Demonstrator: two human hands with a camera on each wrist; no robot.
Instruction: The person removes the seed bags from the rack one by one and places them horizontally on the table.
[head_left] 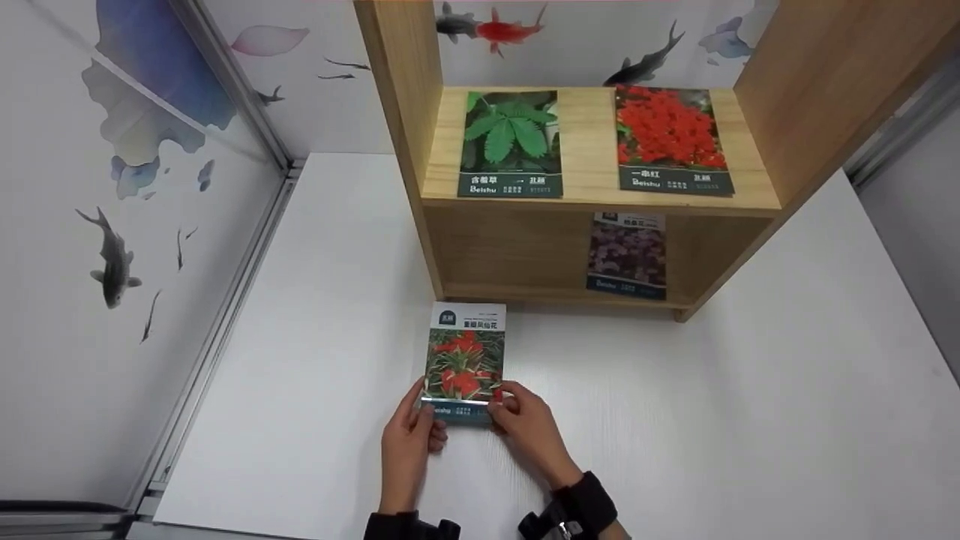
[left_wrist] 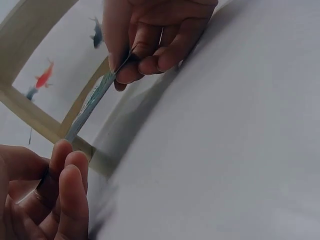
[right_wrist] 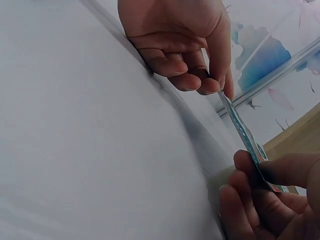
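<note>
In the head view, a seed packet [head_left: 464, 364] with red flowers stands out over the white table, just in front of the wooden shelf. My left hand [head_left: 409, 442] pinches its lower left corner, thumb on the front. At the lower right corner my right hand [head_left: 531, 427] pinches it the same way. Both wrist views show the packet edge-on, thin and slightly tilted, stretched between the two hands above the table.
The wooden shelf [head_left: 600, 205] carries a green-leaf packet [head_left: 511, 142] and a red-flower packet [head_left: 670, 139] on its upper board. A purple-flower packet [head_left: 627, 255] leans in the lower compartment, right of its middle. White panels with painted fish flank the table [head_left: 315, 315].
</note>
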